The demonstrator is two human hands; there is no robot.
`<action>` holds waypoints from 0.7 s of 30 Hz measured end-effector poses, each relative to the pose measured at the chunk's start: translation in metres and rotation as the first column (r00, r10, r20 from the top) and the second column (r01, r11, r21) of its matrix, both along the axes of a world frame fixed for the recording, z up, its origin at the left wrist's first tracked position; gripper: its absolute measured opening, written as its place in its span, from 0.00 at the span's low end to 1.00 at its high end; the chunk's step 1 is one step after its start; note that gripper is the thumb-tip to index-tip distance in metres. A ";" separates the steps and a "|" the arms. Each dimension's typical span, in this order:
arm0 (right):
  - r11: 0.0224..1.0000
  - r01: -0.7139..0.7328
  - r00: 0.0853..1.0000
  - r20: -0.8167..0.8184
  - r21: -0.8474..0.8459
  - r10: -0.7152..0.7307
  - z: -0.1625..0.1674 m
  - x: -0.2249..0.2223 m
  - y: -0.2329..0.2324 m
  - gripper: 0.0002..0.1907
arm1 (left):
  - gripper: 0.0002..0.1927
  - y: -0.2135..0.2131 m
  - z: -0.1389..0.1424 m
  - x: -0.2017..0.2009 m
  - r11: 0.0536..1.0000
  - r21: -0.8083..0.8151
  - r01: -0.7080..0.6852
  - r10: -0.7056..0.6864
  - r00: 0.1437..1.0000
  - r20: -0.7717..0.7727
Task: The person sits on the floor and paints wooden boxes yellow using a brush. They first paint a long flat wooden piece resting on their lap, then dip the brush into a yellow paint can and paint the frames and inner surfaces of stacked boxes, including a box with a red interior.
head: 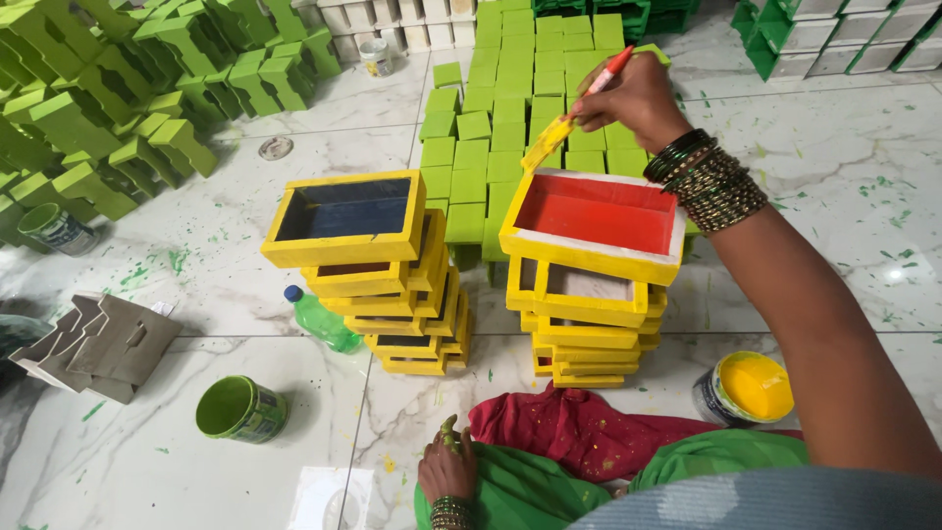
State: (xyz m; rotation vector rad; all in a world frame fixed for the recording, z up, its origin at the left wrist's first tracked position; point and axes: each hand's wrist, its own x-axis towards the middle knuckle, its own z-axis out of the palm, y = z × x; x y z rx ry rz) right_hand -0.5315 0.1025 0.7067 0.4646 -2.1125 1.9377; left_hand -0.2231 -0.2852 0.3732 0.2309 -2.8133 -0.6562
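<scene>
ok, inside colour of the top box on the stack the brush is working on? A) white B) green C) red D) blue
C: the right hand holds the paintbrush at the rim of the top yellow box, whose inside is red; the dark blue interior belongs to the other stack.

Right hand (633, 98) gripping a paintbrush (574, 116), yellow bristles touching far rim of top yellow box with red interior (594, 224) on right stack. Left hand (446, 471) resting on green cloth (520, 491). Second yellow stack (378, 275) to the left. Open yellow paint tin (746, 389) beside right stack; green tin (240, 408) and green bottle (322, 321) on marble floor (834, 177).
</scene>
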 end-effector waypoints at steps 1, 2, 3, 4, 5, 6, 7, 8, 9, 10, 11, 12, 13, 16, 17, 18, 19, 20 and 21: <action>1.000 -0.009 1.000 0.024 0.007 0.009 -0.001 -0.001 -0.002 0.07 | 0.18 0.000 -0.001 0.000 1.000 0.001 -0.002 0.002 1.000 0.003; 1.000 -0.020 0.999 0.048 0.014 0.019 -0.003 -0.002 -0.004 0.06 | 0.18 0.000 -0.001 0.000 1.000 0.002 -0.005 0.005 1.000 0.006; 0.999 -0.031 0.997 0.071 0.021 0.030 -0.004 -0.003 -0.006 0.06 | 0.18 0.000 -0.002 0.000 1.000 0.003 -0.009 0.009 1.000 0.008; 0.999 0.016 0.998 0.061 0.052 -0.019 -0.004 -0.004 -0.006 0.06 | 0.18 -0.001 -0.003 0.001 1.000 0.003 -0.007 0.007 1.000 0.015; 0.995 0.062 0.997 0.050 0.083 -0.067 -0.003 -0.006 -0.006 0.07 | 0.18 -0.001 -0.003 0.001 1.000 0.003 -0.005 0.005 1.000 0.023; 0.988 0.109 0.993 0.037 0.113 -0.114 -0.002 -0.006 -0.005 0.07 | 0.18 -0.002 -0.004 0.001 1.000 0.002 -0.003 0.003 1.000 0.031; 0.985 0.138 0.990 0.015 0.103 -0.140 -0.001 -0.006 -0.004 0.06 | 0.18 -0.002 -0.004 0.001 1.000 -0.010 0.000 0.000 1.000 0.020; 0.982 0.167 0.986 -0.007 0.092 -0.167 0.000 -0.005 -0.002 0.06 | 0.18 -0.002 -0.004 0.001 1.000 -0.022 0.004 -0.003 1.000 0.009; 0.977 0.195 0.981 -0.028 0.081 -0.193 0.002 -0.004 0.000 0.06 | 0.18 -0.002 -0.004 0.001 0.999 -0.035 0.007 -0.007 1.000 -0.002; 0.986 0.151 0.988 -0.027 0.067 -0.149 0.004 -0.003 0.001 0.06 | 0.18 -0.002 -0.004 0.000 1.000 -0.030 0.001 -0.001 1.000 0.010; 0.993 0.107 0.994 -0.026 0.053 -0.106 0.005 -0.001 0.000 0.06 | 0.18 -0.001 -0.004 -0.001 1.000 -0.027 -0.003 0.004 1.000 0.024; 0.997 0.063 0.998 -0.024 0.039 -0.062 0.006 0.000 -0.001 0.06 | 0.18 -0.001 -0.004 -0.001 1.000 -0.023 -0.008 0.009 0.999 0.038; 0.994 0.029 0.998 -0.064 0.104 -0.022 0.007 0.003 -0.001 0.06 | 0.18 0.000 -0.004 -0.001 1.000 -0.029 -0.010 0.011 0.999 0.037; 0.969 -0.041 0.987 -0.144 0.243 0.077 0.008 0.010 -0.005 0.07 | 0.18 0.001 -0.004 -0.001 0.999 -0.039 -0.013 0.014 0.999 0.037; 0.966 -0.050 0.985 -0.150 0.253 0.090 0.009 0.012 -0.005 0.07 | 0.18 0.000 -0.004 -0.001 0.999 -0.037 -0.011 0.013 0.999 0.041; 0.963 -0.058 0.982 -0.157 0.263 0.102 0.009 0.013 -0.005 0.07 | 0.18 0.000 -0.004 -0.001 0.999 -0.034 -0.009 0.011 0.999 0.045; 0.960 -0.062 0.982 -0.155 0.274 0.108 0.010 0.015 -0.004 0.07 | 0.18 0.000 -0.004 -0.001 0.999 -0.033 -0.009 0.010 1.000 0.030; 0.957 -0.065 0.982 -0.152 0.284 0.112 0.011 0.016 -0.004 0.07 | 0.18 0.000 -0.004 -0.001 0.999 -0.034 -0.007 0.008 1.000 0.015; 0.954 -0.068 0.982 -0.150 0.294 0.116 0.011 0.017 -0.003 0.07 | 0.18 -0.001 -0.004 -0.001 0.999 -0.036 -0.005 0.005 1.000 0.001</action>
